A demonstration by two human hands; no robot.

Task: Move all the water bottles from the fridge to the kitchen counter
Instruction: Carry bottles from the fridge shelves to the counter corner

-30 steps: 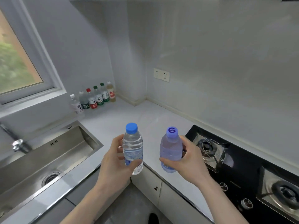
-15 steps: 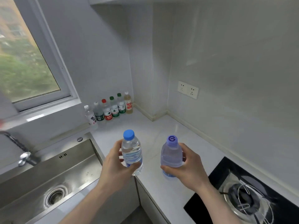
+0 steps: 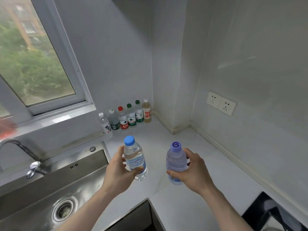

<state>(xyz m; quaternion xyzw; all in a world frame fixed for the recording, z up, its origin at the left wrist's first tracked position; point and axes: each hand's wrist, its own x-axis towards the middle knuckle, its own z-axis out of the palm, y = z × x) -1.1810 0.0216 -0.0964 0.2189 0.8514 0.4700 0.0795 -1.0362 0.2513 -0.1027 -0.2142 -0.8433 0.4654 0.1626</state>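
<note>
Fingers of my left hand wrap the blue-cap bottle; my right hand grips the purple-cap bottle.
Both hang over the counter — I'd lower them straight and slow, near the bottle row.

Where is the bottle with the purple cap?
In the head view, the purple-capped bottle is right of centre, held upright in the right hand above the counter, beside the blue-capped bottle in the left hand.
</note>
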